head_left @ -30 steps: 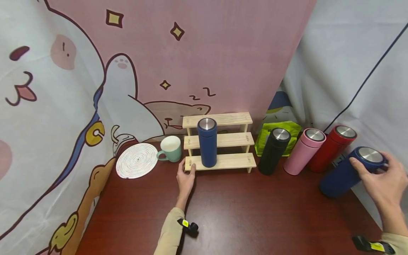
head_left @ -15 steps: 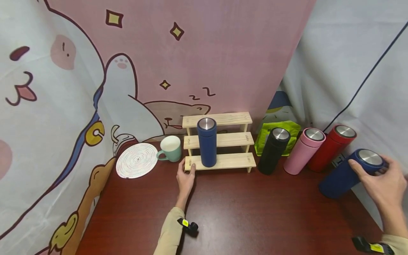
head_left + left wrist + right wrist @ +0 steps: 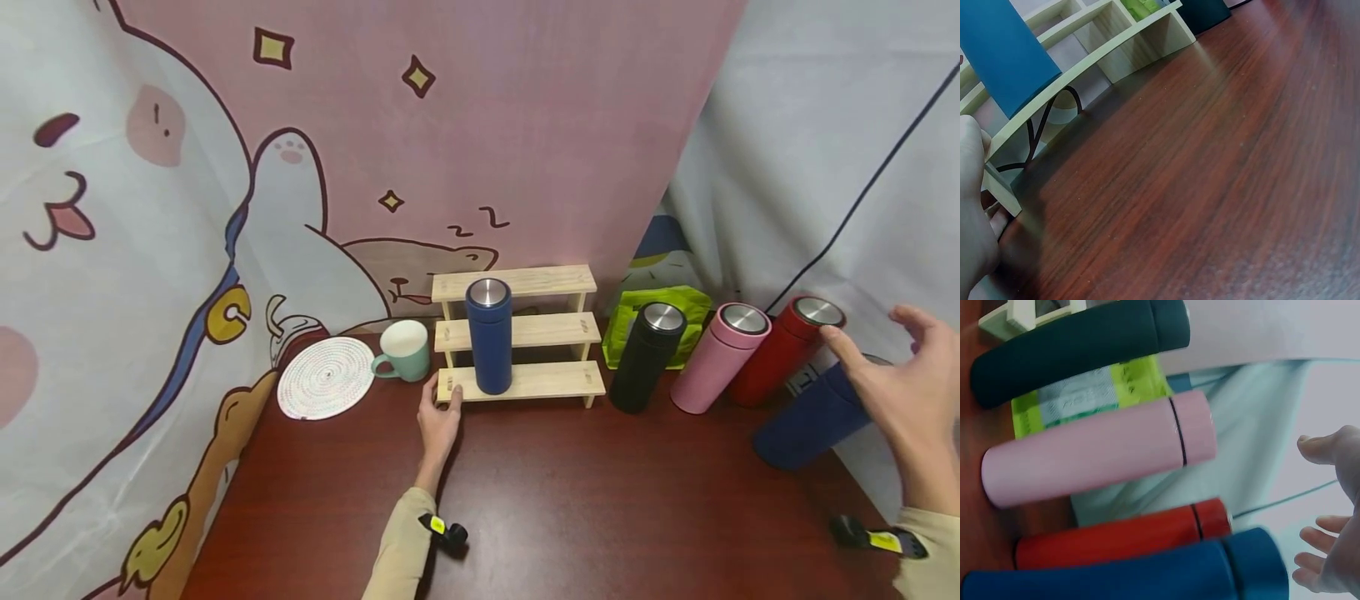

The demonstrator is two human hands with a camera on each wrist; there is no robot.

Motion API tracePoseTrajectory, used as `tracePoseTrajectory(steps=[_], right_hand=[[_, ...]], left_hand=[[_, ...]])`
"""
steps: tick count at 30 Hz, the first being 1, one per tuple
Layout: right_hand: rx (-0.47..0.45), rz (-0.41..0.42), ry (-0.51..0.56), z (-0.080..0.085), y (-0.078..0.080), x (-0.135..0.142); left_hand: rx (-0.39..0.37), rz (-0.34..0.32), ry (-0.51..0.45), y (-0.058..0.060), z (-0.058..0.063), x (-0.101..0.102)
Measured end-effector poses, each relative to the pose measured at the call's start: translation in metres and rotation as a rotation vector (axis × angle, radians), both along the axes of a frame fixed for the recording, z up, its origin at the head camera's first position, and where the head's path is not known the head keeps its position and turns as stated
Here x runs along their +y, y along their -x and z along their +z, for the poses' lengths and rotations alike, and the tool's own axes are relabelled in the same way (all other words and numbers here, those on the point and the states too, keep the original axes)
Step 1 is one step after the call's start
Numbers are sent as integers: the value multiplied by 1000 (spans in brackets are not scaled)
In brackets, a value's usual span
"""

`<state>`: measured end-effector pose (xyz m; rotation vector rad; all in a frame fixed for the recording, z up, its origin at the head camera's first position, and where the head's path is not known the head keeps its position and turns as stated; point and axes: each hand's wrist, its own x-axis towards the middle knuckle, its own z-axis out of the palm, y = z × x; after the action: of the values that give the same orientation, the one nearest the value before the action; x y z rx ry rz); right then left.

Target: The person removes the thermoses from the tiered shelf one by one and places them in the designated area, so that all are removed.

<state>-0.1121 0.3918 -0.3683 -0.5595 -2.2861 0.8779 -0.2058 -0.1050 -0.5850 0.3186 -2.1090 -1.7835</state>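
Note:
My left hand (image 3: 438, 425) grips the left end of the three-tier wooden stand (image 3: 555, 382), its thumb on top of the lowest shelf. On that shelf a slim blue thermos (image 3: 491, 350) stands upright. At the far right, my right hand (image 3: 911, 392) is held above another blue thermos (image 3: 806, 421) with thumb and fingers spread, hiding most of its lid in the head view. In the right wrist view the right hand (image 3: 1338, 537) is apart from that thermos (image 3: 1116, 578) and holds nothing.
Right of the stand, black (image 3: 645, 362), pink (image 3: 716, 362) and red (image 3: 780, 354) thermoses stand in a row. A lime-green packet (image 3: 622, 325) is behind them. Left of the stand are a mint mug (image 3: 407, 357) and a round woven mat (image 3: 325, 377). Fabric walls enclose the table.
My right hand has let go of the right-hand blue thermos and risen above it; that thermos stays in place. The left hand keeps its grip on the stand.

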Motion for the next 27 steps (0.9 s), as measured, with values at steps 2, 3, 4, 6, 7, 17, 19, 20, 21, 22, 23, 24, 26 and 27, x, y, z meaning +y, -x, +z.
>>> tracePoseTrajectory(steps=[2, 3, 4, 6, 7, 17, 19, 20, 21, 22, 23, 24, 26, 27], right_hand=[[-6, 10, -15, 6, 5, -6], [-4, 16, -21, 9, 8, -8], [-2, 25, -27, 11, 10, -10], [23, 42, -34, 15, 16, -14], [32, 51, -37, 17, 19, -17], [77, 161, -41, 40, 45, -49], [80, 184, -30, 43, 50, -57], [86, 197, -29, 45, 52, -62], [92, 211, -28, 47, 55, -66], [101, 227, -30, 49, 57, -70], [118, 242, -32, 51, 60, -73], [126, 259, -30, 53, 63, -77], [140, 293, -22, 57, 68, -84], [147, 306, -19, 59, 71, -89]], left_hand=[[-2, -2, -4, 0, 0, 0], [-1, -4, -7, 0, 0, 1], [-2, -6, -11, 1, 1, 1], [-3, -7, -11, 0, 1, 1], [-4, -8, -11, 0, 1, 1], [-2, -5, -7, 2, 0, 1], [-3, -7, -8, 2, -1, 0], [-4, -7, -10, 2, -1, 0], [-4, -7, -9, 2, -1, 0], [-5, -7, -7, 2, -1, 0], [-5, -7, -7, 2, -2, 0], [-5, -6, -6, 1, -2, -1], [-4, -3, -5, 1, -2, -1], [-4, -2, -4, 1, -2, -1]])
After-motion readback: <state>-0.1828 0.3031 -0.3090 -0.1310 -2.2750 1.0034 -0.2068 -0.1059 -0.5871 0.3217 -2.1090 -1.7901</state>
